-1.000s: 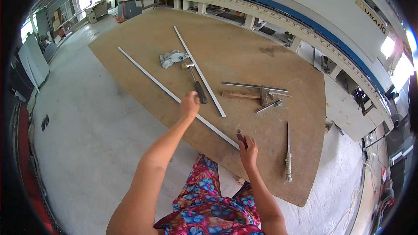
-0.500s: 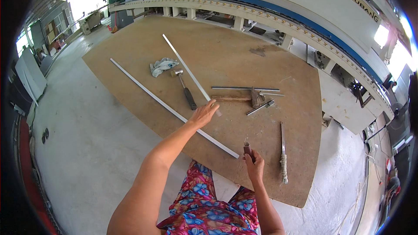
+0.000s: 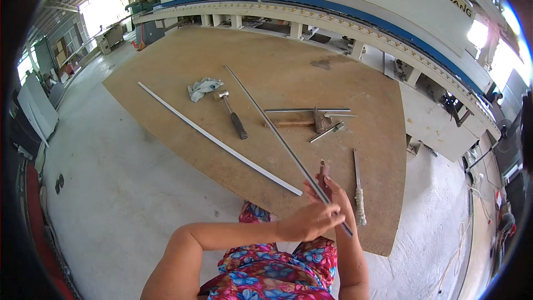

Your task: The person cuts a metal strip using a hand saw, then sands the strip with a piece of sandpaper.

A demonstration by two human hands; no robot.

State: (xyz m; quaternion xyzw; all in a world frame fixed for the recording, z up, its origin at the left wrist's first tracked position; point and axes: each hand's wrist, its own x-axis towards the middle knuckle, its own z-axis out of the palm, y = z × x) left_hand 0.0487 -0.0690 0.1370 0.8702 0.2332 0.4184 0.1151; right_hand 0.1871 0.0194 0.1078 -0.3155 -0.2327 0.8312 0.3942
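Observation:
My left hand [image 3: 312, 221] is closed around the near end of a long thin metal strip [image 3: 272, 128], which shows a dark line along its length. The strip slants away to the far left over the board. It crosses in front of my right hand [image 3: 340, 195], whose fingers hold a short brown roll-like piece [image 3: 323, 171] upright; its exact kind is unclear. Left of the held strip, a second white strip [image 3: 219, 140] lies on the brown board [image 3: 183, 50]. A black-handled hammer [image 3: 237, 122] rests between the two strips.
A crumpled pale cloth [image 3: 204, 88] lies by the hammer head. Farther right are a wooden-handled hammer [image 3: 294, 123], a dark metal bar [image 3: 305, 110] and a short metal rod [image 3: 326, 132]. A blade with a wrapped handle [image 3: 360, 205] lies near the right edge. A large machine [image 3: 333, 11] stands behind.
My left hand has lifted the strip off the board and drawn its near end toward me and right, across my right hand. The strip has turned, showing its dark line.

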